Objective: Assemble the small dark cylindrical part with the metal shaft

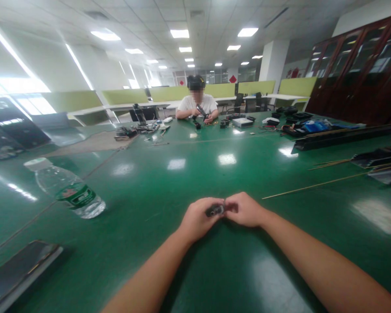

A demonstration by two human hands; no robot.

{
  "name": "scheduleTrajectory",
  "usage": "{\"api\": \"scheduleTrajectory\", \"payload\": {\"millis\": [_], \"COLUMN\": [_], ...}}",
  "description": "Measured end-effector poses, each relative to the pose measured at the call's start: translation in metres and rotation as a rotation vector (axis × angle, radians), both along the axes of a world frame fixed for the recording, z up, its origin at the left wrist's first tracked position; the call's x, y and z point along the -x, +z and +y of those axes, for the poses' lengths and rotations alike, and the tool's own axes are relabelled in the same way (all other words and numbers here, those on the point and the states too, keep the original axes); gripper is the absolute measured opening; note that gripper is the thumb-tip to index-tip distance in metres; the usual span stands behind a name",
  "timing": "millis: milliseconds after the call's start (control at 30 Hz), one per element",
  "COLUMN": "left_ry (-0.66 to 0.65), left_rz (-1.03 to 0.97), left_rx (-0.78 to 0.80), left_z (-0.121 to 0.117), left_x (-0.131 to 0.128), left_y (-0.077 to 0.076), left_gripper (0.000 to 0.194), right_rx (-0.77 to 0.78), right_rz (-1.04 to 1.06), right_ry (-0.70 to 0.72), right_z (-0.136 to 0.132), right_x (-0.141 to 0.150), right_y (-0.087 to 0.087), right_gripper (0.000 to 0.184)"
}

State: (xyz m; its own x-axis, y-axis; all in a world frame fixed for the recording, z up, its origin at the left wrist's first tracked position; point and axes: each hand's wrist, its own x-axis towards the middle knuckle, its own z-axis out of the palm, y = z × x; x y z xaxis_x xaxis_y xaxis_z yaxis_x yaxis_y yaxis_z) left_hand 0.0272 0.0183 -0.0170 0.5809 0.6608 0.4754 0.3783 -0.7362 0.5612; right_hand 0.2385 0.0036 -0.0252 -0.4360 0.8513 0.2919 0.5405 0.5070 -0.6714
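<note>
My left hand (197, 218) is closed around a small dark part with a shiny metallic face (215, 211); its exact kind cannot be made out. Pressed up against the part's right end, my right hand (246, 210) has its thumb and fingers pinched together. Whatever lies between those right fingertips is hidden or too small to name. Both hands meet just above or on the green tabletop (182, 182), near the middle of the view.
Left of my hands is a clear water bottle (76, 195), with a dark flat slab (22, 269) nearer me. Thin brass-coloured rods (313, 187) and black channels (332, 140) lie right. Across the table, a person (197, 104) holds a dark tool (202, 111) among scattered parts.
</note>
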Motion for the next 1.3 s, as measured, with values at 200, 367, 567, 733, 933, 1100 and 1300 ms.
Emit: {"api": "scheduleTrajectory", "payload": {"millis": [200, 367, 567, 733, 933, 1100, 1300], "left_ry": [0.042, 0.011, -0.038, -0.075, -0.05, -0.036, -0.013], "left_rz": [-0.013, -0.051, -0.058, -0.006, -0.009, -0.02, -0.009], "left_rx": [0.011, -0.032, -0.007, 0.023, 0.035, 0.038, 0.03], "left_z": [0.0, 0.002, -0.001, -0.001, 0.004, 0.005, 0.0], "left_x": [0.003, 0.005, 0.004, 0.005, 0.007, 0.005, 0.003], "left_y": [-0.003, -0.001, 0.005, 0.006, 0.008, 0.008, 0.01], "left_gripper": [0.035, 0.028, 0.024, 0.025, 0.028, 0.024, 0.02], "right_rx": [0.007, 0.034, 0.064, 0.084, 0.119, 0.144, 0.134], "right_rz": [-0.011, 0.018, 0.032, 0.056, 0.126, 0.202, 0.217], "right_ry": [-0.013, -0.018, -0.027, -0.016, -0.041, -0.096, -0.073], "right_z": [-0.001, -0.002, -0.003, -0.002, 0.004, 0.008, 0.01], "right_x": [0.0, -0.001, -0.001, 0.0, 0.002, 0.005, 0.003], "right_y": [0.001, 0.002, 0.002, 0.0, -0.006, -0.012, -0.013], "right_gripper": [0.007, 0.008, 0.01, 0.009, 0.009, 0.009, 0.01]}}
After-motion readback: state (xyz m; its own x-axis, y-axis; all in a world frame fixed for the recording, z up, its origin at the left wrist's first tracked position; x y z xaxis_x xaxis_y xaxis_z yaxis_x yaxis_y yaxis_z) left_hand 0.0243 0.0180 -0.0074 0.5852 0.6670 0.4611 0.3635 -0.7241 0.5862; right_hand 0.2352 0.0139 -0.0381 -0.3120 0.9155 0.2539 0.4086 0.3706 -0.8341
